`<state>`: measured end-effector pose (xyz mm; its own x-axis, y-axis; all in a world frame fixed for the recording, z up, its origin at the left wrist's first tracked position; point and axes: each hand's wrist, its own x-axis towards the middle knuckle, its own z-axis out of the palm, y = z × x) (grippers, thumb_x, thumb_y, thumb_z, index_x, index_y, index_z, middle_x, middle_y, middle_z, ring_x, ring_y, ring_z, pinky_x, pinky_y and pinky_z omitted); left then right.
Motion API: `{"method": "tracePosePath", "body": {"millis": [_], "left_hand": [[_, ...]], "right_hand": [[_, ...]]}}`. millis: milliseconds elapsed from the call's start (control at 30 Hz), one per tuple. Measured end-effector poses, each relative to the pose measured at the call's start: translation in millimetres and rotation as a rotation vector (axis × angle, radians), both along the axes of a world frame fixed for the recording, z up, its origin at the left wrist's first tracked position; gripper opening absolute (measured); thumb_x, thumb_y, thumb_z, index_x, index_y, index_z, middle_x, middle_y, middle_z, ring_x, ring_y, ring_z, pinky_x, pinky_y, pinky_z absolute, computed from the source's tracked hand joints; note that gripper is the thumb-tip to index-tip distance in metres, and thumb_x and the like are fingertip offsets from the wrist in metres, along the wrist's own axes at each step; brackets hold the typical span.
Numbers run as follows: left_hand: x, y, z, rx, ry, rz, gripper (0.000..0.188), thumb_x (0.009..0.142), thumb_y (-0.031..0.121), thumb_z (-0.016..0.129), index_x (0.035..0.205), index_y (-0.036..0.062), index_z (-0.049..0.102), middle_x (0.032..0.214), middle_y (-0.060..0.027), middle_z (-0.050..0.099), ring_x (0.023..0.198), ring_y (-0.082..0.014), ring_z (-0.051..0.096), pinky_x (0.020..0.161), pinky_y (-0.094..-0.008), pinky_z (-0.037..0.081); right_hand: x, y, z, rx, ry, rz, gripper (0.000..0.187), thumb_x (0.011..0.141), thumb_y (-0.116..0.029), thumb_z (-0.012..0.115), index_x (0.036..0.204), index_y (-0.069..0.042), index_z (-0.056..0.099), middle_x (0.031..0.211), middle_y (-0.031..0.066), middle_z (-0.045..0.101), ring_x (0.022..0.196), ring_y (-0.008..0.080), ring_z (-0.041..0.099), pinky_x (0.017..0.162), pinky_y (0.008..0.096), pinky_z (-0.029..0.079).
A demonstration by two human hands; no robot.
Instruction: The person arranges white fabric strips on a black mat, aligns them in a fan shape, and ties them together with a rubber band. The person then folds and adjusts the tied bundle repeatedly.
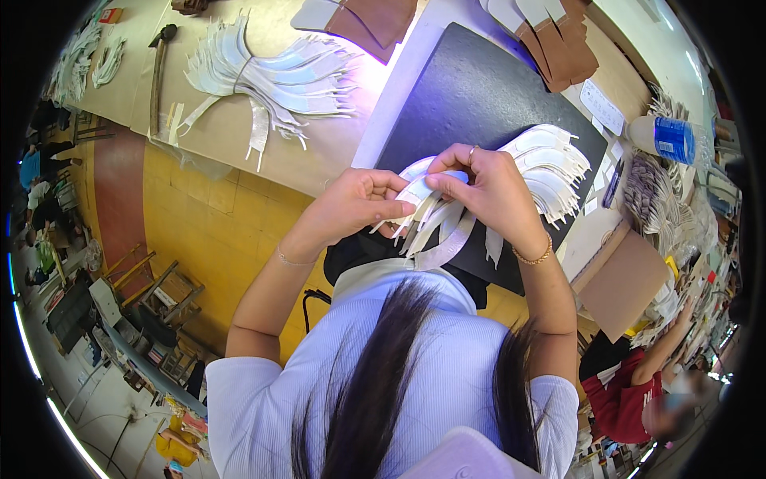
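A thick bundle of curved white strips (545, 166) with thin, ragged ends lies across the black board (487, 88), fanning out at both sides. My left hand (361, 206) is closed on the left end of the bundle, with strips between thumb and fingers. From the other side my right hand (485, 190) pinches the same strips near the bundle's middle, thumb and forefinger together close to the left fingertips. Some strip ends hang over the board's near edge by my lap. The right hand hides the centre of the bundle.
At the left, another tied bundle of white strips (295, 78) lies on the tan table beside a hammer (158, 80). Brown and white pieces (558, 48) are stacked at the far right, near a plastic bottle (669, 140), a pen (613, 185) and a cardboard box (624, 286). A person in red (626, 395) is at the right.
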<state>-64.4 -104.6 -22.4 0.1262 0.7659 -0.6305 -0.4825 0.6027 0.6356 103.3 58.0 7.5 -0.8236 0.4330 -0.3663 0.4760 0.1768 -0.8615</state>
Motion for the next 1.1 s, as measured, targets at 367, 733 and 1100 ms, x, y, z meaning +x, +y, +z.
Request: {"method": "tracePosePath", "body": {"millis": [367, 733, 1100], "left_hand": [[4, 3, 0, -0.053, 0.081, 0.008, 0.020, 0.096, 0.016, 0.070, 0.106, -0.0016, 0.068, 0.087, -0.0033, 0.071, 0.071, -0.0061, 0.065, 0.061, -0.0202, 0.055], [9, 4, -2, -0.041, 0.159, 0.064, 0.017, 0.099, 0.017, 0.067, 0.096, 0.0010, 0.068, 0.077, -0.0010, 0.067, 0.062, -0.0050, 0.061, 0.055, -0.0197, 0.048], [14, -2, -15, -0.021, 0.121, 0.133, 0.016, 0.096, 0.016, 0.071, 0.093, 0.0002, 0.068, 0.076, -0.0005, 0.066, 0.062, -0.0046, 0.060, 0.055, -0.0204, 0.051]], "right_hand": [[0, -3, -2, 0.159, 0.041, 0.039, 0.018, 0.089, -0.016, 0.075, 0.095, 0.001, 0.071, 0.075, 0.0068, 0.072, 0.068, 0.0136, 0.070, 0.064, 0.0261, 0.053], [13, 5, 2, 0.107, 0.012, -0.057, 0.024, 0.087, -0.008, 0.076, 0.110, -0.002, 0.072, 0.083, 0.0088, 0.072, 0.071, 0.0145, 0.067, 0.067, 0.0276, 0.054], [7, 0, 3, 0.325, -0.093, -0.035, 0.027, 0.084, -0.011, 0.076, 0.109, -0.002, 0.069, 0.082, 0.0103, 0.068, 0.074, 0.0206, 0.065, 0.071, 0.0335, 0.053]]}}
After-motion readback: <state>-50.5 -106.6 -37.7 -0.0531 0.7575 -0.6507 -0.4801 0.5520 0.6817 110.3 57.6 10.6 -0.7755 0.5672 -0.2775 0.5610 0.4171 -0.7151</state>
